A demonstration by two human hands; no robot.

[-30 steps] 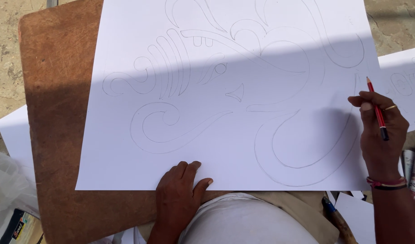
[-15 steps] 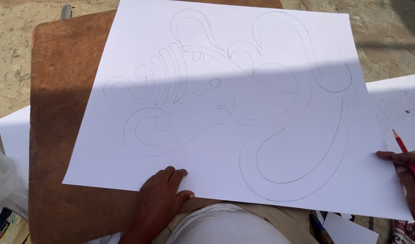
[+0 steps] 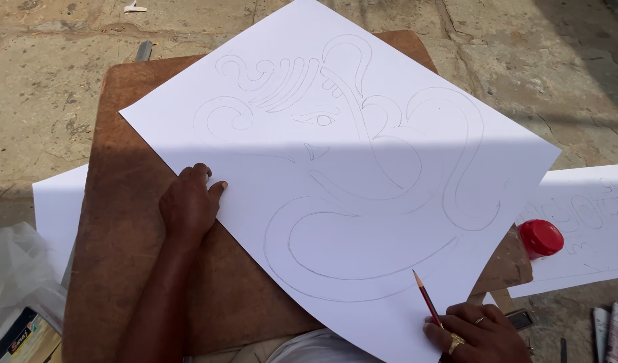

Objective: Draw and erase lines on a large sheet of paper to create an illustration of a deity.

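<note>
Left hand (image 3: 189, 205), fingers loosely curled and laid flat, presses on the left edge of one large white sheet (image 3: 362, 222), at about 9 o'clock from the sheet's centre. Right hand (image 3: 475, 334), at 5 o'clock, pinches one red pencil (image 3: 427, 298) between thumb and fingers; the pencil tip points toward 11 o'clock and rests on or just above the paper near the lower curve of the drawing. Two rings show on the right hand. The sheet, turned cornerwise, bears one pencil outline drawing (image 3: 362, 154) of sweeping curves and scrolls, and lies on one brown board (image 3: 120, 269) that projects beyond it toward 8 o'clock. One red round cap (image 3: 541, 237) sits at 3 o'clock, just beside the board's right corner. Two further white sheets are visible: one (image 3: 591, 222) at 3 o'clock with faint pencil lines, one (image 3: 57, 208) at 9 o'clock under the board. One clear plastic bag (image 3: 16, 275) lies at 8 o'clock. Stone ground (image 3: 53, 81) surrounds the whole.
</note>
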